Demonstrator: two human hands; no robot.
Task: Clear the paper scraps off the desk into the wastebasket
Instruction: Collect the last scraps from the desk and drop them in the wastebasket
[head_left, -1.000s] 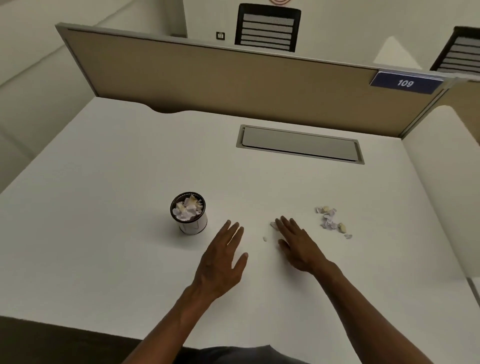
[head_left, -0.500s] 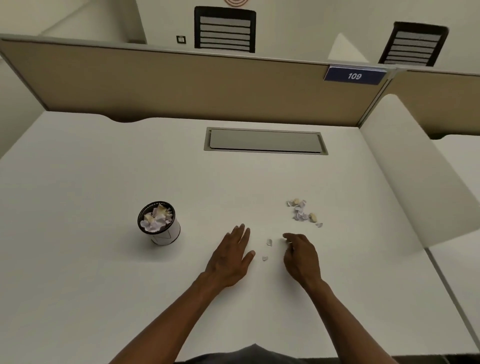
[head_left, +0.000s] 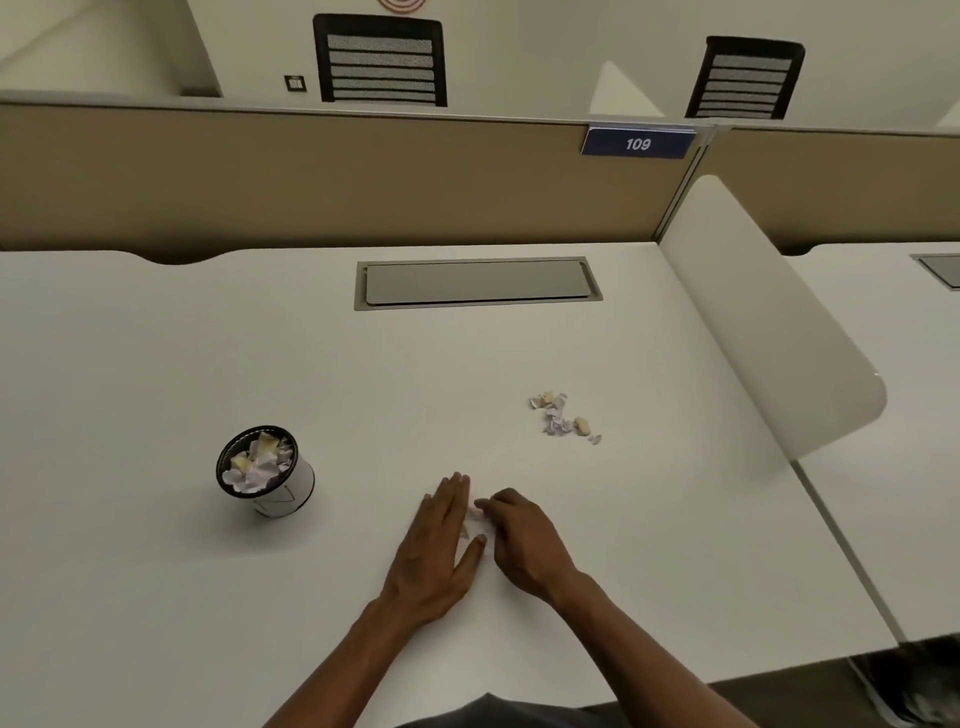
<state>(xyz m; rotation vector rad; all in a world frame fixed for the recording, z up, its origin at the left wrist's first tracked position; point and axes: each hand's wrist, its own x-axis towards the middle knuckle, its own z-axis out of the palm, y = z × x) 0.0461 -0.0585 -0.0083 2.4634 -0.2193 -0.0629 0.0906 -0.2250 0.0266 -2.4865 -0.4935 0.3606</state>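
A small white wastebasket (head_left: 293, 491) with a black rim stands on the white desk (head_left: 156, 364) at the left, heaped with crumpled paper. A loose pile of white and yellowish paper scraps (head_left: 560, 420) lies to the right of centre. Two tiny scraps (head_left: 474, 514) sit between my hands near the front. My left hand (head_left: 439, 551) lies flat on the desk, fingers straight, its edge against those scraps. My right hand (head_left: 522, 540) is curled, fingertips touching them from the right; whether it grips any is hidden.
A grey cable hatch (head_left: 478, 283) is set into the desk at the back. A tan partition (head_left: 311, 182) with a "109" sign (head_left: 638, 144) closes the far side. A white rounded divider (head_left: 769, 322) stands along the right edge. Two black chairs show beyond.
Both hands have closed in on the two tiny scraps, which now sit pressed between them. The right fingers curled further. The camera view shifted slightly.
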